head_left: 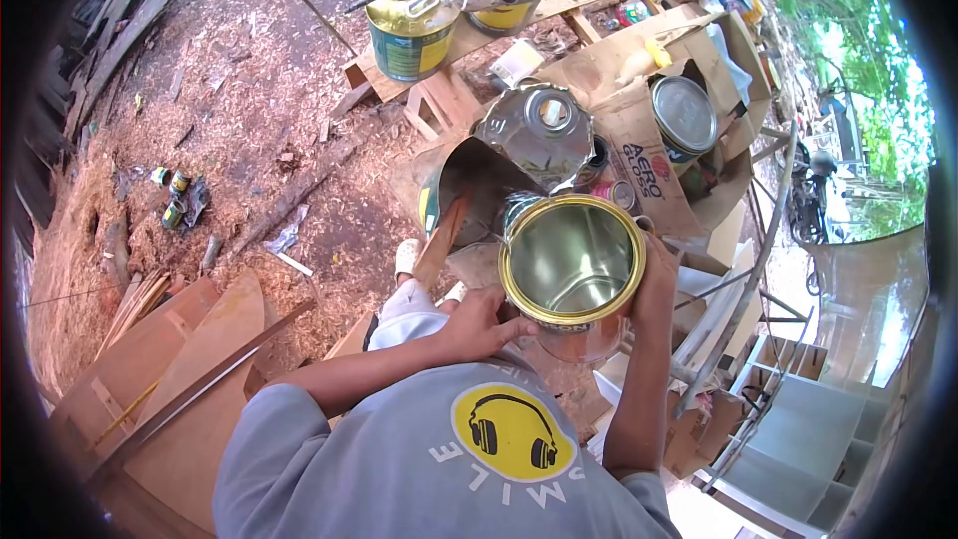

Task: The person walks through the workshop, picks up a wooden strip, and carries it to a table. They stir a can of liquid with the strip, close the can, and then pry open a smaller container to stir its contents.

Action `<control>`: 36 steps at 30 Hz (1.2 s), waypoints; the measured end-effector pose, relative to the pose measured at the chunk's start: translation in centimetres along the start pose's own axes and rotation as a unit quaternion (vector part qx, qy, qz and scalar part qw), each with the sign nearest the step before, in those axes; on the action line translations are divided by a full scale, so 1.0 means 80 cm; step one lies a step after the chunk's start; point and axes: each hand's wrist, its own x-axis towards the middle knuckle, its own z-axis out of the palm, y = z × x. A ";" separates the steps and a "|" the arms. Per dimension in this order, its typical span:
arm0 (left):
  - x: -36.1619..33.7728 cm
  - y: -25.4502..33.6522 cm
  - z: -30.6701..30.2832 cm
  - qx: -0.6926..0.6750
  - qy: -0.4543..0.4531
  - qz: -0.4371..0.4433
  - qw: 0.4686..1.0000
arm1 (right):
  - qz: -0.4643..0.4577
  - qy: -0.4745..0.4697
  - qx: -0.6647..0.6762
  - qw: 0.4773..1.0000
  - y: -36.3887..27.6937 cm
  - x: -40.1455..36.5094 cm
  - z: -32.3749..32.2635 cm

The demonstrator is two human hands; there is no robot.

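An open metal paint tin (574,314) with a gold rim is tilted toward me in front of my chest, and its bright silver inside looks empty. My right hand (654,274) is wrapped round the tin's right side, its fingers partly hidden behind the wall. At the lower left of the tin, my left hand (484,324) is closed, with fingers curled and the thumb against the tin's side. Just beyond lies a cut-open tin (484,175) with a wooden stick (442,243) at its mouth. A dented metal container (539,135) with a round opening stands behind it.
A green-and-yellow paint can (411,40) with a brush on top stands on a plank farther out. A cardboard box (649,160) holds a lidded can (684,115). Wood boards (170,369) lie at left over shavings-covered ground. A curved metal bar (768,240) runs along the right.
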 end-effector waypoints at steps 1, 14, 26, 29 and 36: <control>0.000 -0.003 0.002 -0.001 0.011 0.013 1.000 | 0.009 -0.004 0.011 1.000 -0.003 0.000 0.001; 0.001 0.004 0.000 -0.047 0.004 -0.011 0.999 | 0.019 -0.001 0.016 1.000 -0.011 0.005 0.002; -0.001 -0.002 0.006 -0.088 0.007 -0.037 0.995 | 0.033 -0.023 0.019 0.999 0.001 0.010 -0.004; -0.001 -0.004 0.008 -0.099 0.005 -0.041 0.994 | 0.040 -0.020 0.032 0.999 -0.006 0.008 -0.001; -0.001 0.007 0.004 -0.094 -0.007 -0.050 0.994 | 0.032 -0.020 0.056 0.998 0.001 0.009 -0.001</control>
